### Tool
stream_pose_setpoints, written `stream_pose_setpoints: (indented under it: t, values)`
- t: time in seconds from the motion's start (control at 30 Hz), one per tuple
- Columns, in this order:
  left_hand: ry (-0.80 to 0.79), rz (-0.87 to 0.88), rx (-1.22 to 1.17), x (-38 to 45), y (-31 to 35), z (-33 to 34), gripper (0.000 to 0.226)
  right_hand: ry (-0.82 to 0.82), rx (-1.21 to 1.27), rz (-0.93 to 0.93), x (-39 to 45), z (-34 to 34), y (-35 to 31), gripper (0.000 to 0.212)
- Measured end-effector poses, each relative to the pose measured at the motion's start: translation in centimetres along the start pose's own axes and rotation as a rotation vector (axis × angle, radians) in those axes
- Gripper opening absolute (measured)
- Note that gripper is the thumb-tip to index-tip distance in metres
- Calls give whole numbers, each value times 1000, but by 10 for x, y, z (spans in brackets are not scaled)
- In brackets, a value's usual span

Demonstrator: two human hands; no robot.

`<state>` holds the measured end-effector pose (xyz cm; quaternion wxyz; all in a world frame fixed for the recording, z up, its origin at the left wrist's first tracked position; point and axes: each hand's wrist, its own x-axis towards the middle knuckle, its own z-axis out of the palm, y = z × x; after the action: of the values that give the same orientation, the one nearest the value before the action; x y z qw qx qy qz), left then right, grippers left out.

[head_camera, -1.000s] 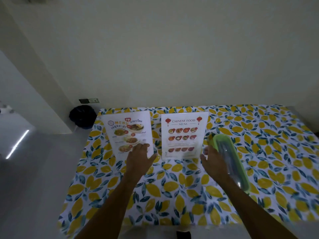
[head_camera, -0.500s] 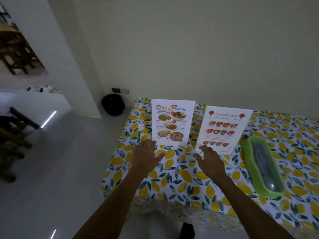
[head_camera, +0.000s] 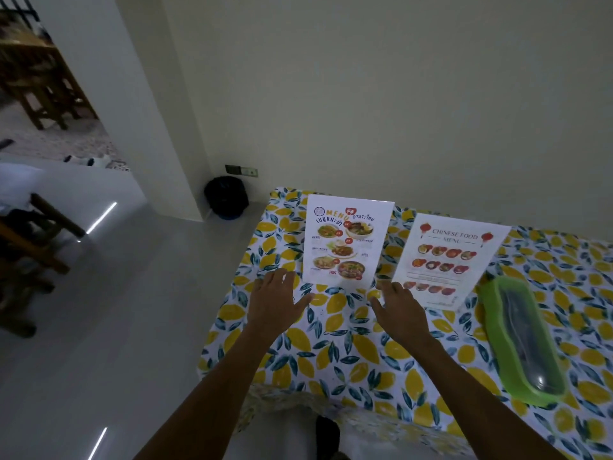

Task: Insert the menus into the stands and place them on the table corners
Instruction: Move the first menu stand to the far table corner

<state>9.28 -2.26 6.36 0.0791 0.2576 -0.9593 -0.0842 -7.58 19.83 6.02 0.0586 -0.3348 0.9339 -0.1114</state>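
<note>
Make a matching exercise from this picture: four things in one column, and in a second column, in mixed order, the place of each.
Things:
1. Thai menu
2. Chinese food menu
3. green container
4. black bin

Places:
A. on the floor beside the wall
B. standing nearest the table's far left corner
C. lying on the table at the right
D. standing in front of the right hand

Pairs: 1-B, 2-D, 3-C, 4-A

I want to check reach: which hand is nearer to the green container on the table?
Right. The right hand lies left of the green container, with the Chinese menu's corner between; the left hand is farther left.
</note>
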Motion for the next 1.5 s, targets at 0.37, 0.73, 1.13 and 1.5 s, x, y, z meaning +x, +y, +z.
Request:
stream_pose_setpoints:
  t: [0.37,0.73,1.13,1.5]
  values:
    - [-58,-59,107,69,-8,39,70,-113,-44,5,71,15,19,45]
    - [-124,-142,184,129,-8,61,50,-164,-53,158,115,41,23,63]
    - [-92,-29,-11,193,-43,54,22,-88,7,260,164,45,-2,40]
    - [-29,-42,4,336,-117,12,27,-26,-19,217,322,26,-61,40]
